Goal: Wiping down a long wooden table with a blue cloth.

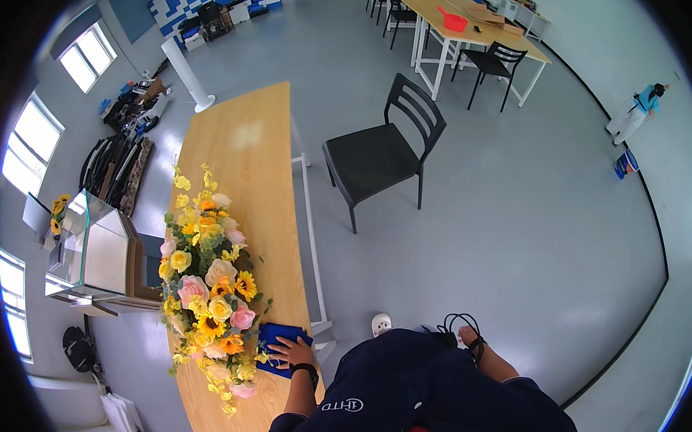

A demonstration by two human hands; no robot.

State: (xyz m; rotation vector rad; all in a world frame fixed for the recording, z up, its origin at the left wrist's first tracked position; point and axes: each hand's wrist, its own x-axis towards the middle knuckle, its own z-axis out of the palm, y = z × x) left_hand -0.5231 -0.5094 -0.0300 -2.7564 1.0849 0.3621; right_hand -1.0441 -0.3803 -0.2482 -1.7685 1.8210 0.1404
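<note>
My left hand, a black band at its wrist, lies flat with fingers stretched out on a folded dark blue cloth at the near right edge of the wooden table. Right beside the cloth, a long flower arrangement of pink and cream roses, sunflowers, small yellow blossoms and green leaves stretches along the table. My right hand hangs at my right side, away from the table. Dark cord loops show around it, and its fingers are mostly hidden.
A black chair stands right of the table. A white column rises past its far end. Left of the flowers stands a glass-sided case. Farther back are another table with a red container and a person by the right wall.
</note>
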